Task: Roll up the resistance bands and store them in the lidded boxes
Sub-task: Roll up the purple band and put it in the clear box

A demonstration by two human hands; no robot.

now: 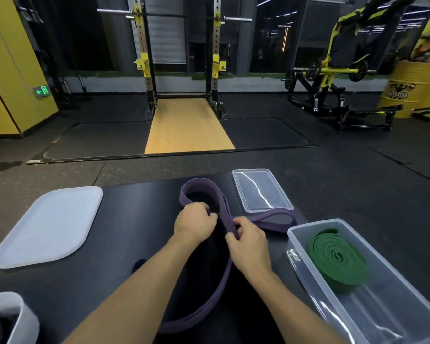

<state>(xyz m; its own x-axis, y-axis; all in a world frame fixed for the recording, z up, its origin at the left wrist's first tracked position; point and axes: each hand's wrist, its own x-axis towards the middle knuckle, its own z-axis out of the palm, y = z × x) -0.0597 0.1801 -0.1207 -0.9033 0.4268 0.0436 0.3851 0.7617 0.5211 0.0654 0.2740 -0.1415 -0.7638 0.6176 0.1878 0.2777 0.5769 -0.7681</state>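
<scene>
Surface (134, 219): dark, fills lower frame, open room left of centre, far edge mid-frame.
Clear box (387, 311), lower right, holds the rolled green band (338, 261).
Purple band (201, 182), centre, unrolled, one loop touching the clear lid (261, 192).
Judged light, soft, tacky and springy; best taken at a flattened fold.
Left hand (193, 223), right hand (250, 240): each grip pinches the purple band.

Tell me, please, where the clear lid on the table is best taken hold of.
Grip its right long rim from above: the clear lid lies flat, and the purple band covers its near end and crowds its left side.
</scene>
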